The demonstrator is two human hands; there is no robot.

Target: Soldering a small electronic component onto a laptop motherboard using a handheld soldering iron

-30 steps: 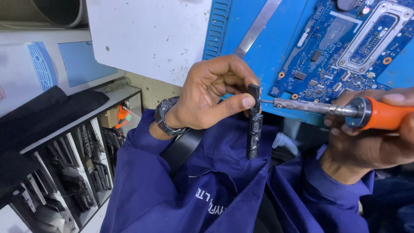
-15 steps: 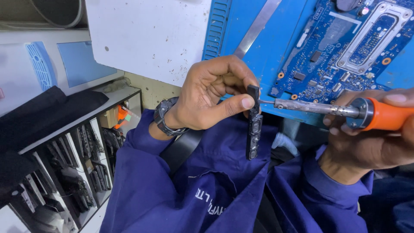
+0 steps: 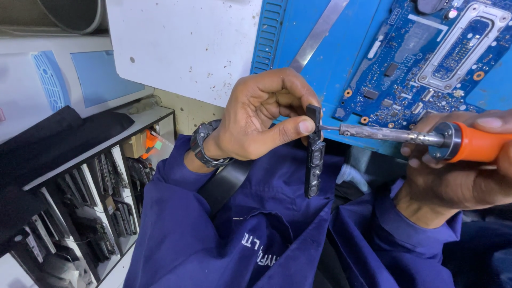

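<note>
- The left hand (image 3: 261,120) pinches a narrow black speaker module (image 3: 314,152) near its top between thumb and fingers; the strip hangs upright below the grip, over the blue work jacket (image 3: 256,229).
- The right hand (image 3: 458,170) is wrapped around an orange-handled soldering iron (image 3: 426,138).
- The iron's tip touches the module's upper end, just beside the left thumb.
- A blue circuit board (image 3: 426,58) lies behind.

Single head-worn view, angled steeply down, close over the lap. Blue circuit board (image 3: 426,58) sits at top right. No second view.
</note>
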